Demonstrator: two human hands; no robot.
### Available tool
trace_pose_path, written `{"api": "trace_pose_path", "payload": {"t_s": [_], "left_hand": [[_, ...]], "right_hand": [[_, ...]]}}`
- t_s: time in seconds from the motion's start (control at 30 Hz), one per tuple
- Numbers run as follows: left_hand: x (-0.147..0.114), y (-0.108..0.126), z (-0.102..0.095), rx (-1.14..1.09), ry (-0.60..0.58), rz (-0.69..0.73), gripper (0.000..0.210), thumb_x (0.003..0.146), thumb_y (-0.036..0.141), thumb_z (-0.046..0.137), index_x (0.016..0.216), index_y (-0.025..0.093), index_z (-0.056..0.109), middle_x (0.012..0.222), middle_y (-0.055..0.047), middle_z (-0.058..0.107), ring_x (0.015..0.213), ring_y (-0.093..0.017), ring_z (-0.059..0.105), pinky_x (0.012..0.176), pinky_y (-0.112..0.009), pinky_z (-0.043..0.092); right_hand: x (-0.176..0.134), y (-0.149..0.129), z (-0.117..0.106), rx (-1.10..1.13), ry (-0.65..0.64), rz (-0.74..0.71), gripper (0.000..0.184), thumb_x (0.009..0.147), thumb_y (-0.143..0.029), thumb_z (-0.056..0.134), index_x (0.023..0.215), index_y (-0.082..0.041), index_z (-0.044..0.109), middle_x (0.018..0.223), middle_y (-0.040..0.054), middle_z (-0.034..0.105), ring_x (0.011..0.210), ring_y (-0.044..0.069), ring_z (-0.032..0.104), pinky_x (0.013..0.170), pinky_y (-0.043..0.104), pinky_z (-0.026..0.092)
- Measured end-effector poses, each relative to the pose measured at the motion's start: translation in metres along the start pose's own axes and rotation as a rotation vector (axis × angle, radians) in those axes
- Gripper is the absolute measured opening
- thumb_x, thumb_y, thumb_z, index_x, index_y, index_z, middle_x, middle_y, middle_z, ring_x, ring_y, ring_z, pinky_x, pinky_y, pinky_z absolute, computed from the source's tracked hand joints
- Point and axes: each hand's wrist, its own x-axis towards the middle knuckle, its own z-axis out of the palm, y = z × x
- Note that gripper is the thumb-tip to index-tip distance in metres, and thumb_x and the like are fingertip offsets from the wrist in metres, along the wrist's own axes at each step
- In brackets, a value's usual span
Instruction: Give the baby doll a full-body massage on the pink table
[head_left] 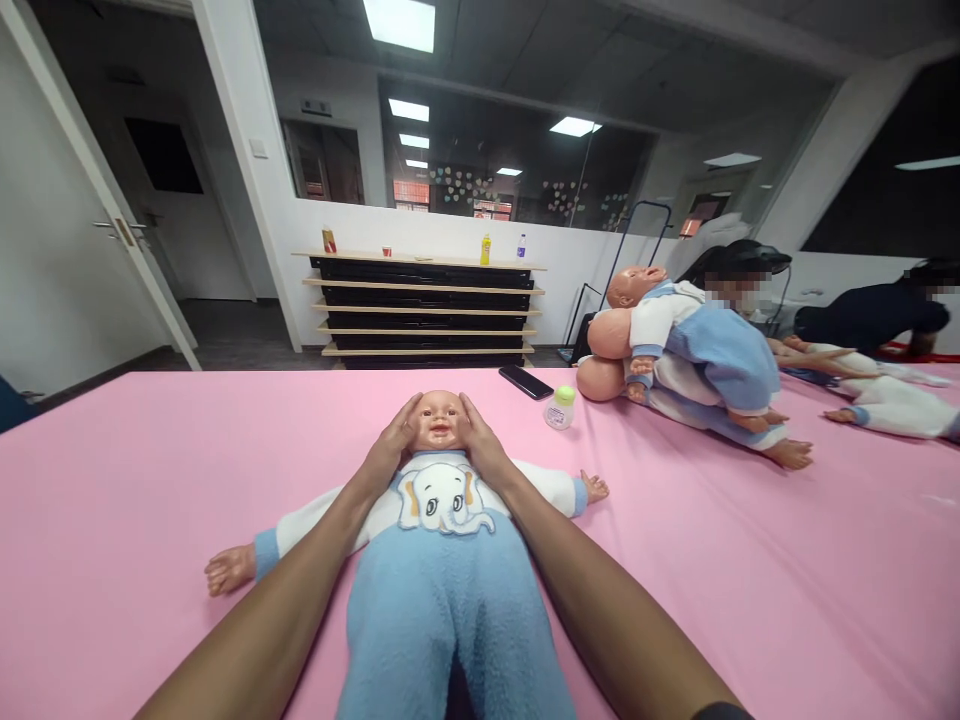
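Note:
A baby doll (439, 560) lies on its back with its head away from me and its arms spread out. It wears a white top with an elephant face (442, 498) and light blue fleece trousers. My left hand (391, 440) lies flat along the left side of the doll's head (439, 422), fingers stretched out. On the other side, my right hand (484, 438) rests against the cheek and temple in the same way, open. Both palms touch the head, and the fingertips reach its upper sides. The doll's feet are out of view.
Pink sheeting (135, 480) covers the table. A black phone (526, 382) and a small jar with a green lid (559, 410) lie beyond my right hand. Stacked dolls (675, 350) fill the right side, with people behind them. A shelf unit (424, 300) stands against the far wall.

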Motion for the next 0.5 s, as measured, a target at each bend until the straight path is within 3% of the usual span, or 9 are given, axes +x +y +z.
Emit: {"api": "trace_pose_path", "payload": {"t_s": [0.1,0.5], "left_hand": [[-0.002,0.004,0.0,0.153,-0.045,0.037,0.096,0.069,0.038,0.08,0.15,0.028,0.03,0.154,-0.007,0.035,0.141,-0.031,0.033,0.117,-0.044,0.028],[-0.002,0.011,0.002,0.094,-0.067,0.008,0.079,0.083,0.043,0.066,0.15,0.025,0.031,0.155,-0.008,0.033,0.143,-0.029,0.031,0.118,-0.043,0.025]], "right_hand": [[-0.006,-0.007,0.0,-0.089,-0.041,-0.022,0.102,0.07,-0.048,0.079,0.152,-0.03,0.022,0.158,-0.0004,0.025,0.146,0.023,0.025,0.121,0.041,0.02],[0.003,0.002,0.001,0.082,-0.05,0.062,0.087,0.08,-0.051,0.068,0.152,-0.032,0.023,0.155,-0.0021,0.031,0.144,0.021,0.03,0.119,0.042,0.025]]}}
